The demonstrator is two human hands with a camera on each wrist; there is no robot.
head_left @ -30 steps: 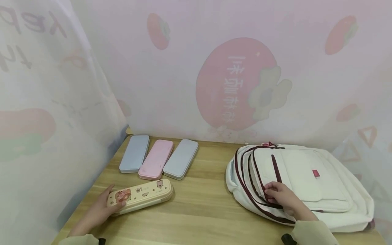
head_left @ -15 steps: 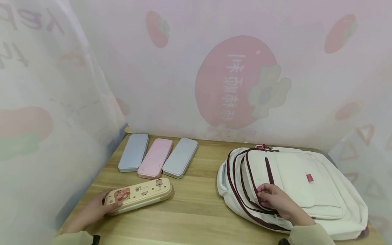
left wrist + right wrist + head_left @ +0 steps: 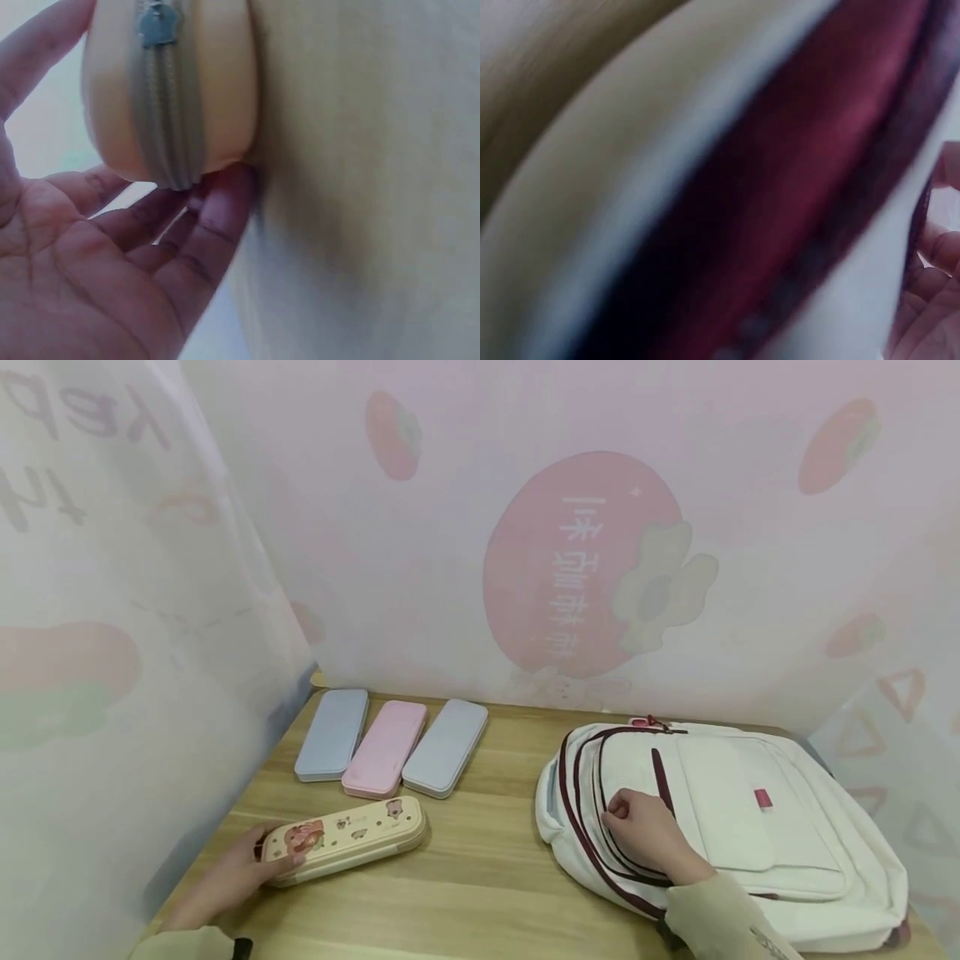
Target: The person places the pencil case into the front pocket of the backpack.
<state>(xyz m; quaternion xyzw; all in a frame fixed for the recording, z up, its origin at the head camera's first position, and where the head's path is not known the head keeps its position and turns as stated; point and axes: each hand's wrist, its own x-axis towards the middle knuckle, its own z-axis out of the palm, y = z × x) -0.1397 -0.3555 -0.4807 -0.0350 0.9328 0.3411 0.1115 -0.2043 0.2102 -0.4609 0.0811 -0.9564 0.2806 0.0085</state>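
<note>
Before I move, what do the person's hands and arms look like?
The left hand and right hand are bare. The left sleeve and right sleeve are beige; the right one bears a small dark marking. A black piece shows near each wrist.

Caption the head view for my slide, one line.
Left hand gripping a patterned cream case, right hand on a white backpack, three slim pastel cases on the wood-grain table.

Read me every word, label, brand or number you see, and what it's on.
Left drape: large reversed letters, perhaps beginning "Ke"; the row below is unclear.
Red strawberry print: a column of pale characters, too faint to read.
White backpack: red tag, too small to read.
Yellow case: tiny marks, too small to read.
Right sleeve: dark marks, perhaps lettering, unreadable.
No other readable text.
</note>
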